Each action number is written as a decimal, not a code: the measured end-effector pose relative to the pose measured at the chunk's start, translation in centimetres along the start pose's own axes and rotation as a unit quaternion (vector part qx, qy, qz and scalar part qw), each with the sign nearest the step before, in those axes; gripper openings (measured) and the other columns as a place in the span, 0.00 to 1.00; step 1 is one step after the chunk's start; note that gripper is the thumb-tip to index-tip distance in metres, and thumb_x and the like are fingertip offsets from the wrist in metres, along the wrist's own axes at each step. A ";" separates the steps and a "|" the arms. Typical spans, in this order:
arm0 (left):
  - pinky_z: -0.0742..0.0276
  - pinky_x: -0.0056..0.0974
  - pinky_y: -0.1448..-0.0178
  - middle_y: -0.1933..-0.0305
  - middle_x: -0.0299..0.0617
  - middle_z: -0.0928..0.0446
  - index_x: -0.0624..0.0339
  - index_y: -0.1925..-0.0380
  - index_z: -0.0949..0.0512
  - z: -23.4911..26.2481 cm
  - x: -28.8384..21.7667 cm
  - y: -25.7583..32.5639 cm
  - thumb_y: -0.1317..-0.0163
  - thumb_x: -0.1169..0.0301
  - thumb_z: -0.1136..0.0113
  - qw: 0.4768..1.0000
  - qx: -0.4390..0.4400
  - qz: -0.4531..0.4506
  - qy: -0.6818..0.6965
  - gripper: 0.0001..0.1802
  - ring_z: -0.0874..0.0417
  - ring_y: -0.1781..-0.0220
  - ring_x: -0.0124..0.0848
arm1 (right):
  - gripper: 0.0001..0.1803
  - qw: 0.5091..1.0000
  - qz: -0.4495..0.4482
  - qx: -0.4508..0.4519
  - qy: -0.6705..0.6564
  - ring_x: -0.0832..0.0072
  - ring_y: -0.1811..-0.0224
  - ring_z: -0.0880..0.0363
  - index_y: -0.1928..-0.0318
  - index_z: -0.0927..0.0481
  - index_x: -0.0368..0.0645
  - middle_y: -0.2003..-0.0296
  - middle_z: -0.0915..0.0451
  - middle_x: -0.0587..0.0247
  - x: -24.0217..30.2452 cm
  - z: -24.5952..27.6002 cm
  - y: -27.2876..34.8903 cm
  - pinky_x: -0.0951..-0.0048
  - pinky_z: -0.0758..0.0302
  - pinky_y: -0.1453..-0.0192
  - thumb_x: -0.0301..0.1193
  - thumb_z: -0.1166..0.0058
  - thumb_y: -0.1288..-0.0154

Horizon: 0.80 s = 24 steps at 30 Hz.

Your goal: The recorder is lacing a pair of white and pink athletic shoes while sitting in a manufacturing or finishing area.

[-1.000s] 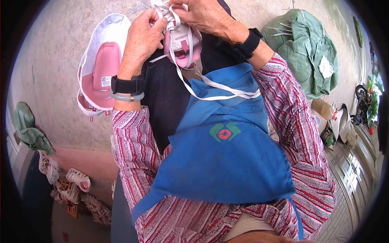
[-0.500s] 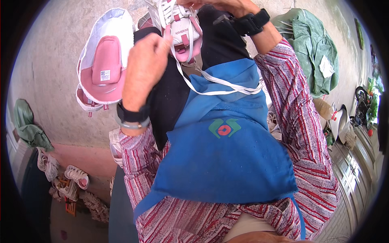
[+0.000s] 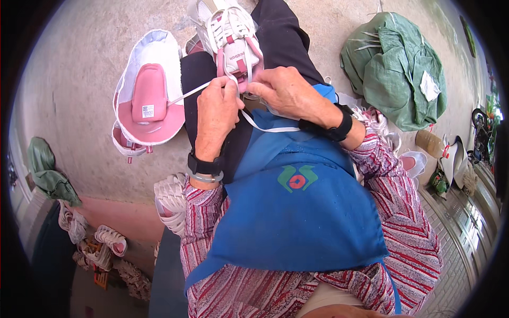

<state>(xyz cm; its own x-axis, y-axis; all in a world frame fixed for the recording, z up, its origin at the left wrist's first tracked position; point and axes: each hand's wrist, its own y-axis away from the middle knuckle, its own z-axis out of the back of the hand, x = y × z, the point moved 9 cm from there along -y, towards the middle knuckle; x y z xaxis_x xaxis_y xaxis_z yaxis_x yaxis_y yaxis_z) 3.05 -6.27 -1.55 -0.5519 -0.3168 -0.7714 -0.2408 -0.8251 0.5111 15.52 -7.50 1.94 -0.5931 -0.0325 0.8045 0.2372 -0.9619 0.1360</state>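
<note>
A white and pink sneaker point(image 3: 237, 55) rests between my legs, its toe pointing away from me and laces threaded through its upper eyelets. My left hand point(image 3: 218, 108) is closed in a pinch on a white shoelace point(image 3: 190, 94), whose end sticks out to the left. By the right side of the shoe's opening, my right hand point(image 3: 291, 93) has thumb and fingers pressed together where the other lace strand comes down; its fingertips are partly hidden. A loop of lace hangs over my blue apron point(image 3: 297, 212).
Left of my leg lies a white shoe upper with a pink insole point(image 3: 149, 93). A green sack point(image 3: 395, 71) sits on the concrete floor at right. More sneakers lie beside me, such as a white one point(image 3: 170, 204). A bottle point(image 3: 427, 143) stands at far right.
Both hands have come toward me, down to the shoe's opening; the right was at its far end. The left hand now holds a lace drawn out leftward. The sneaker shows more fully.
</note>
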 end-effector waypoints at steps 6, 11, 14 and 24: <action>0.42 0.24 0.90 0.83 0.33 0.29 0.68 0.68 0.25 -1.1 1.1 -0.8 0.32 0.63 0.55 0.984 0.003 0.067 0.165 0.17 0.36 0.91 0.18 | 0.17 0.969 -0.179 -0.024 -0.171 0.62 0.83 0.24 0.76 0.21 0.33 0.83 0.25 0.51 -4.0 -2.7 -0.5 0.65 0.27 0.76 0.37 0.47 0.40; 0.42 0.24 0.89 0.83 0.32 0.30 0.66 0.69 0.25 -0.7 1.4 -0.4 0.32 0.65 0.53 0.981 0.003 0.082 0.176 0.15 0.36 0.90 0.17 | 0.14 0.952 -0.140 0.011 -0.272 0.81 0.82 0.29 0.77 0.24 0.34 0.85 0.27 0.64 -2.8 -3.4 -0.8 0.74 0.32 0.77 0.33 0.48 0.41; 0.38 0.23 0.83 0.78 0.34 0.28 0.64 0.66 0.25 -0.1 -0.8 1.9 0.31 0.66 0.54 0.988 0.041 0.018 0.147 0.13 0.33 0.85 0.16 | 0.14 0.944 -0.088 -0.018 -0.317 0.82 0.81 0.34 0.77 0.26 0.34 0.85 0.27 0.64 0.3 -2.1 0.2 0.74 0.35 0.77 0.31 0.51 0.40; 0.29 0.24 0.66 0.69 0.37 0.24 0.66 0.60 0.26 -0.4 1.0 3.0 0.29 0.64 0.58 0.929 0.079 0.063 0.357 0.16 0.25 0.70 0.21 | 0.11 0.988 0.019 0.008 -0.154 0.49 0.79 0.28 0.78 0.31 0.36 0.82 0.28 0.44 4.7 -3.3 1.8 0.56 0.32 0.73 0.28 0.55 0.40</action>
<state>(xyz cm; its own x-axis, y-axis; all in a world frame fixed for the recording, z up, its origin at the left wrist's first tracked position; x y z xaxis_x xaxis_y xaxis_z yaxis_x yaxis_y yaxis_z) 2.11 -9.25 -1.02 0.0718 -0.6819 -0.7279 -0.3556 -0.6993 0.6200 10.67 -10.28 4.04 -0.3222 0.0177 0.9465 0.2688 -0.9570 0.1094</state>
